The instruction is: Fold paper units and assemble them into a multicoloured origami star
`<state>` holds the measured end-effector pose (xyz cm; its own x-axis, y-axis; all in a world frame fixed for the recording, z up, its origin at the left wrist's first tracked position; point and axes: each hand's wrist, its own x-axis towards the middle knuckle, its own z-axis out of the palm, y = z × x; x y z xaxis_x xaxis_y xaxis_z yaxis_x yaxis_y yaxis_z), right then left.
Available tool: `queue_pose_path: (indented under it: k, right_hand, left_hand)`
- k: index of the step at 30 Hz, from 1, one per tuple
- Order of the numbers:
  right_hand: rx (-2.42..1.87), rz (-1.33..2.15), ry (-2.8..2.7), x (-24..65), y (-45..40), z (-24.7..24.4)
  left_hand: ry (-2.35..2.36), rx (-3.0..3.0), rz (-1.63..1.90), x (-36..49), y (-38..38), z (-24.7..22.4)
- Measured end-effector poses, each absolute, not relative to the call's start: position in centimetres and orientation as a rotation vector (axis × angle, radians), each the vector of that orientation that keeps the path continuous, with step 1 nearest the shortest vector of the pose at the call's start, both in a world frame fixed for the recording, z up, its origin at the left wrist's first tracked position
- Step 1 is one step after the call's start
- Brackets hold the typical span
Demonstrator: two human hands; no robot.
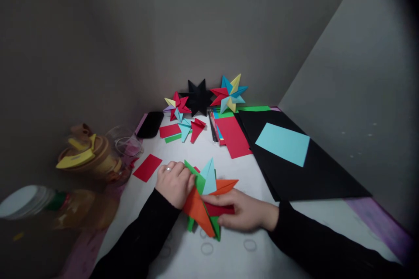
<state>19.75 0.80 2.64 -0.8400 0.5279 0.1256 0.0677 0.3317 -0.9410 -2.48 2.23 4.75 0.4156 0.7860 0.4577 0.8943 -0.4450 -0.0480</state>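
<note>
A folded paper star (198, 211) in orange, green, light blue and red lies at the near middle of the white table. My left hand (175, 183), with a ring on one finger, is closed on its left side, fingers curled over the paper. From the right, my right hand (242, 210) rests on the star, thumb and index finger apart around a red point, the index fingertip near the star's centre. The underside of the star and part of its left side are hidden.
Finished stars (229, 93) lean against the back wall. Light blue paper (283, 144) lies on black sheets (314, 178) at right. Red sheets (234, 137), folded pieces (197, 130) and a phone (150, 124) are behind. Clay pot (88, 157) and jar (29, 201) stand left.
</note>
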Motion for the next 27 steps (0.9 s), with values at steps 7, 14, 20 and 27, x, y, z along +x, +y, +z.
queue_pose_path:
  k: [7, 14, 20, 27]
  right_hand:
    - [-0.707, 1.621, -1.926, 20.3, 1.3, 1.6]
    - [-0.637, 1.672, -1.945, 20.2, 1.3, 1.8]
    - [-0.583, 1.697, -1.955, 19.9, 1.2, 2.2]
    - [-0.590, 1.722, -1.970, 20.1, 1.4, 2.1]
  left_hand:
    - [-2.205, -2.406, -1.651, -3.7, 2.9, 3.6]
    - [-2.816, -2.058, -2.473, -2.3, 2.8, 3.5]
    - [-2.842, -1.871, -2.433, -1.8, 2.6, 3.7]
    - [-2.848, -1.783, -2.466, -1.0, 2.1, 4.9]
